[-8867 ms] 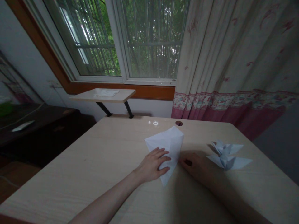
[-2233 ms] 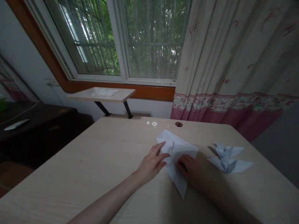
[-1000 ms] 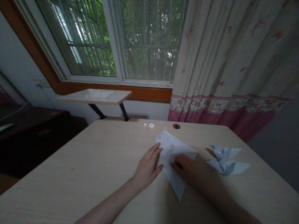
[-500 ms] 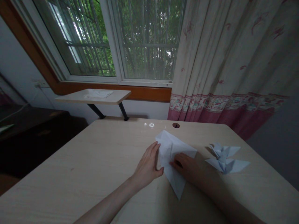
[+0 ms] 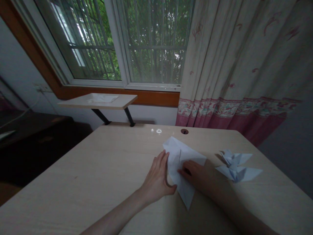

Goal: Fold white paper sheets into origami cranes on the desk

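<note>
Folded white paper [image 5: 183,160] lies on the pale wood desk [image 5: 97,169], long axis running near-to-far between both hands. Left hand [image 5: 157,179] open, fingers at its left edge; right hand [image 5: 195,172] open on top (no pinch visible). Origami crane [image 5: 234,166] just right.

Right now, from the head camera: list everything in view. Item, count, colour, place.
folded paper sheet: 1, white, on desk, under right hand
origami bird: 1, pale blue-white, on desk, right of sheet
desk: 1, pale wood, in front of person
small shelf: 1, pale wood, black brackets, below window
window: 1, white frame, bars, green trees outside
curtain: 1, cream, pink border, right of window
dark cabinet: 1, dark brown, left of desk
left hand: 1, open, on desk at sheet's left edge
right hand: 1, flat on sheet
</note>
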Action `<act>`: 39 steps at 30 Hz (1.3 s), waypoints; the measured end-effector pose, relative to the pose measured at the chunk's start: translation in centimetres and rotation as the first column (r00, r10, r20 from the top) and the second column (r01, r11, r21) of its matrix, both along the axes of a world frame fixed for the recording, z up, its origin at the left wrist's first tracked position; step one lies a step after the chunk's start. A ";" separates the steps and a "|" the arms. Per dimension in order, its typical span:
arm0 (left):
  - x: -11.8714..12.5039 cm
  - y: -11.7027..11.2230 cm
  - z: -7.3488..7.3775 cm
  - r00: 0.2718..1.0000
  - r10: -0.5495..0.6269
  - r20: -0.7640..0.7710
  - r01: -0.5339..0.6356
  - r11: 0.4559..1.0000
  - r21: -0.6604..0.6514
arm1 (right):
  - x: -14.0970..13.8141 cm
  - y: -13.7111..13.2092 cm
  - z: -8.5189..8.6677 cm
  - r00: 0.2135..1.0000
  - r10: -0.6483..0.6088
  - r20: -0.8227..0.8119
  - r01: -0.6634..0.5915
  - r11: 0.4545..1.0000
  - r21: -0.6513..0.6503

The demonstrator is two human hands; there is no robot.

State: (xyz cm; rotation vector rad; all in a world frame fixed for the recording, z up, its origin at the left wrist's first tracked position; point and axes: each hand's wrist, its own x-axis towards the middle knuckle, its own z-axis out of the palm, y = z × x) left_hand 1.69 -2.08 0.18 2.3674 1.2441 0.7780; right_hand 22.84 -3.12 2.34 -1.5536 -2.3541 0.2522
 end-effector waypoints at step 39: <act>2.7 -3.7 2.0 0.952 0.024 -0.305 -0.112 0.955 -0.273 | -0.3 0.4 -0.2 0.999 -0.034 -0.013 0.033 0.996 -0.088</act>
